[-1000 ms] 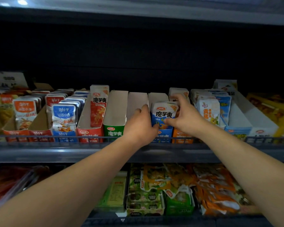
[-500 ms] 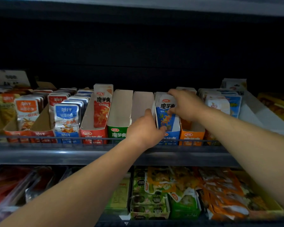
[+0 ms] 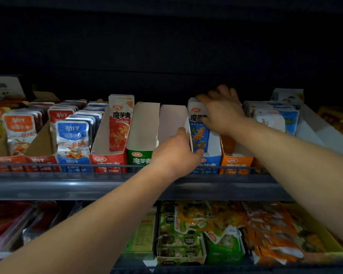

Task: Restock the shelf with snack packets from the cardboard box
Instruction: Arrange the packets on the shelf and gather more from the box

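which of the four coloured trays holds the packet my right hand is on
The blue-fronted tray, between the green tray and orange tray; the right hand grips the blue packet standing in it.

Left hand point(image 3: 174, 153) grips the left front wall of the blue box point(image 3: 212, 164) on the shelf point(image 3: 107, 184). Right hand point(image 3: 223, 113) holds the top of a blue packet point(image 3: 199, 135), upright in that box. Green box point(image 3: 140, 157) just left, orange box point(image 3: 236, 162) just right.
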